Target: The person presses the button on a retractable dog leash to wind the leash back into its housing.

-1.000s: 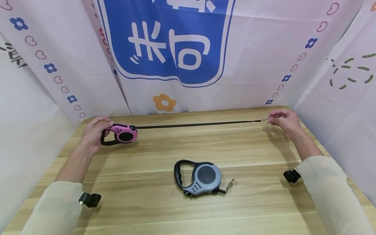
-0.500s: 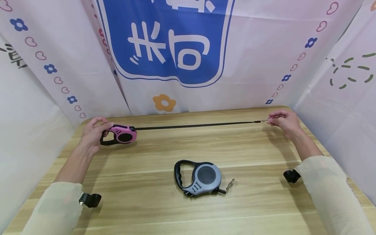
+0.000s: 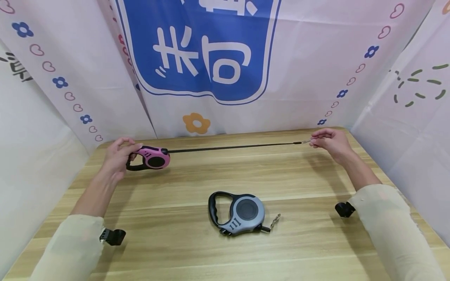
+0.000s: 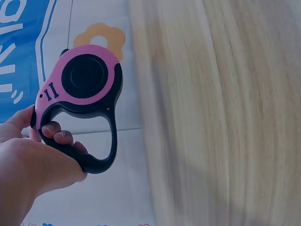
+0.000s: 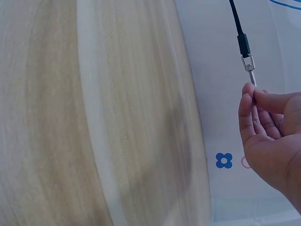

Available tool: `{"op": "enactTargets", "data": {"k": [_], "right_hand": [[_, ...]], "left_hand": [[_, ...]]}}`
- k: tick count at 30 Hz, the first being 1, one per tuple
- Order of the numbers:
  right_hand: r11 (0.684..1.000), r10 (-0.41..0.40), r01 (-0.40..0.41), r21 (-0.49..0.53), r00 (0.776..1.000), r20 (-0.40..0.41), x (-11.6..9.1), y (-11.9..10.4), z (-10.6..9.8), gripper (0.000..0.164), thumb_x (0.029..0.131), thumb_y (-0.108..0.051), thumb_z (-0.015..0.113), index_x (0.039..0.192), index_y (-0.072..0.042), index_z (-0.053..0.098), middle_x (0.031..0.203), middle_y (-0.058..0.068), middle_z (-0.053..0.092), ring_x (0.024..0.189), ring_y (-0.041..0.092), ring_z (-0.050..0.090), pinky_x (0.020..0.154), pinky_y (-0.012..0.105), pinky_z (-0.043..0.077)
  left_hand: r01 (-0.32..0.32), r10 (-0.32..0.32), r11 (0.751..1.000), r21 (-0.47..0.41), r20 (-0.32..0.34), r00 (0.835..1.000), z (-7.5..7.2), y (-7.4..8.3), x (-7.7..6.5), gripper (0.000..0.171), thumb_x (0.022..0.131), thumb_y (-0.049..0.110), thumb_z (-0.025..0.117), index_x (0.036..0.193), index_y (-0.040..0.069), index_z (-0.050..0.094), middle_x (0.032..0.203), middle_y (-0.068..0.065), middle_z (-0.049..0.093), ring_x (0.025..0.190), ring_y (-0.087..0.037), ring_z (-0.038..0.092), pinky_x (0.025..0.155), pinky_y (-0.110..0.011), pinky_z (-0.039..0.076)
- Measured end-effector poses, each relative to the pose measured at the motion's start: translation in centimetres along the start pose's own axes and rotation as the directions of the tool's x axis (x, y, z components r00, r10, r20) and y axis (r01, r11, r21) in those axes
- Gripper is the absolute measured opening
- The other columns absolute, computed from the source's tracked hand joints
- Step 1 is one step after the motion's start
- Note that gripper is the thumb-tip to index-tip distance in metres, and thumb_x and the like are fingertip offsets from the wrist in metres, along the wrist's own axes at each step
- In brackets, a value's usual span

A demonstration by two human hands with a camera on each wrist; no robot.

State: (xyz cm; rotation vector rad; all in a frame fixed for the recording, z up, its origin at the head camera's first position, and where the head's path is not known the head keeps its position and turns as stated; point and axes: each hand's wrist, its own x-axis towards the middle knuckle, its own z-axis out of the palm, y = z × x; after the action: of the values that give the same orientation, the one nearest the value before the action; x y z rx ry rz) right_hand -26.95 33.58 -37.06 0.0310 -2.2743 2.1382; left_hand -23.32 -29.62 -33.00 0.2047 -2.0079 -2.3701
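A pink and black retractable dog leash (image 3: 156, 157) is held up at the back left; my left hand (image 3: 117, 158) grips its black loop handle, with fingertips showing through the loop in the left wrist view. From its nozzle a black strap (image 3: 232, 147) runs nearly straight across to the right. Between thumb and fingers, my right hand (image 3: 332, 144) pinches the metal clip (image 5: 250, 68) at the strap's end. A second retractable leash (image 3: 242, 212), grey-blue and black, lies on the table near the middle, its handle to the left and its metal clip (image 3: 275, 221) to the right.
The wooden table (image 3: 168, 242) fills the lower view. White printed cloth (image 3: 299, 78) stands behind it and at both sides, close to both hands. Small black cameras sit at each sleeve cuff.
Both hands have drawn slightly toward each other, the left one moving right and the right one left. The extended strap is now shorter. The grey-blue leash has stayed put.
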Motion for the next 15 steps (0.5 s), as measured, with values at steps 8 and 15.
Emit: {"op": "enactTargets", "data": {"k": [8, 15], "right_hand": [[1.000, 0.006, -0.006, 0.014, 1.000, 0.008, -0.06, 0.08, 0.16, 0.023, 0.096, 0.016, 0.060, 0.096, -0.004, 0.070, 0.084, 0.000, 0.073, 0.076, 0.010, 0.073, 0.076, 0.023, 0.060], [1.000, 0.000, 0.000, -0.002, 1.000, 0.022, -0.06, 0.15, 0.49, 0.015, 0.098, 0.015, 0.057, 0.110, 0.009, 0.064, 0.087, -0.002, 0.074, 0.079, 0.008, 0.073, 0.078, 0.022, 0.059]], "left_hand": [[-0.003, 0.003, 1.000, -0.001, 0.006, 1.000, -0.09, -0.22, 0.15, 0.020, 0.097, 0.000, 0.070, 0.087, 0.017, 0.069, 0.073, 0.006, 0.064, 0.061, -0.005, 0.052, 0.058, -0.016, 0.044], [-0.005, 0.005, 1.000, 0.002, 0.027, 1.000, 0.21, -0.40, -0.04, 0.019, 0.098, 0.004, 0.070, 0.085, 0.017, 0.074, 0.084, 0.005, 0.062, 0.065, -0.005, 0.054, 0.061, -0.016, 0.046]]}}
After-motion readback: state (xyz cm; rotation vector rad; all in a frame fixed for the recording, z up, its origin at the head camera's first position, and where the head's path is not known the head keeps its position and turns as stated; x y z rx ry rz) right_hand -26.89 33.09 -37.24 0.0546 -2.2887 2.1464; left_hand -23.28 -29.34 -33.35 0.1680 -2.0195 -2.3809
